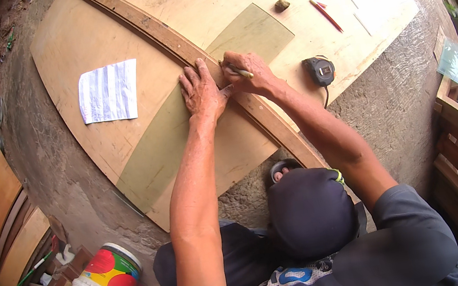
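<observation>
Probably stiff and brittle — best taken by its edges — the tinted glass pane [153,145] lies beneath both hands: left hand [202,92] spread on a wooden batten [166,37], right hand [249,61] pinching a pen-shaped tool [242,72].

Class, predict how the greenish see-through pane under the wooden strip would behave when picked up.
The pane is probably fragile: it looks like thin glass, the board showing through. That glassy look also suggests stiffness rather than sagging. Its smooth-looking face may be slippery to grip.
</observation>
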Motion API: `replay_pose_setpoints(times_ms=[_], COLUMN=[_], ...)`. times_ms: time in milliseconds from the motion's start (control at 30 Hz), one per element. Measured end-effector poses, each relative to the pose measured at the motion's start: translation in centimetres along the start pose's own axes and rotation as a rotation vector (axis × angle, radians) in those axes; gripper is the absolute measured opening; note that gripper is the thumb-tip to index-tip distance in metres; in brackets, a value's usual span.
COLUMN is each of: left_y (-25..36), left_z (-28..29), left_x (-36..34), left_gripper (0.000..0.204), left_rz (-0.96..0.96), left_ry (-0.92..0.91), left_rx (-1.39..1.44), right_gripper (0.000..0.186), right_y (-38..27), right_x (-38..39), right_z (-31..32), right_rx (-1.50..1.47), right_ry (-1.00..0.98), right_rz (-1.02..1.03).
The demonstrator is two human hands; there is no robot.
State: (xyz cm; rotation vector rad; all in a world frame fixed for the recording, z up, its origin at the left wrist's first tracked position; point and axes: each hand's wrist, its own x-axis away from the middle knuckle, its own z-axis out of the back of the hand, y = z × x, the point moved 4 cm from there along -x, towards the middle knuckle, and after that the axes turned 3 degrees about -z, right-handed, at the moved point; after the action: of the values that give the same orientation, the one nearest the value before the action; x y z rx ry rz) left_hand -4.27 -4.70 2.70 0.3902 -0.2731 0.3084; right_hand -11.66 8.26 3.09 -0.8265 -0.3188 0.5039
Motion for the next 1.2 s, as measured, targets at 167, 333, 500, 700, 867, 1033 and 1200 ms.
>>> replay_pose_setpoints(times_ms=[167,333,500,700,867,1033,1200], left_y=[0.0,0.2,0.2,-0.2,-1.0,-2.0,-2.9], left_z=[0.0,0.1,0.5,0.3,-0.6,-1.5,-1.7], left_x=[0.0,0.1,0.0,0.1,0.6,0.8,0.8], left_gripper=[0.119,0.124,0.126,0.127,0.129,0.108,0.085], left_rz=[-0.012,0.014,0.029,0.043,0.001,-0.037,0.088], left_ry=[0.019,-0.025,-0.047,-0.039,0.091,0.225,0.211], left_rx=[0.018,0.033,0.029,0.075,0.141,0.238,0.226], right_gripper=[0.010,0.012,0.016,0.048,0.092,0.095,0.085], right_y=[1.4,2.1,1.9,1.8,2.3,3.6,5.3], right_x=[6.3,8.7,8.9,18.8,26.4,27.0,25.5], right_z=[2.0,2.9,3.0,2.6,3.8,4.1,12.4], right_rx=[0.016,0.003,0.041,0.377,0.425,0.399,0.478], right_ry=[-0.073,-0.077,0.053,-0.028,-0.030,-0.212,0.071], right_rz=[-0.062,-0.101,-0.016,-0.124,-0.181,-0.332,-0.230])
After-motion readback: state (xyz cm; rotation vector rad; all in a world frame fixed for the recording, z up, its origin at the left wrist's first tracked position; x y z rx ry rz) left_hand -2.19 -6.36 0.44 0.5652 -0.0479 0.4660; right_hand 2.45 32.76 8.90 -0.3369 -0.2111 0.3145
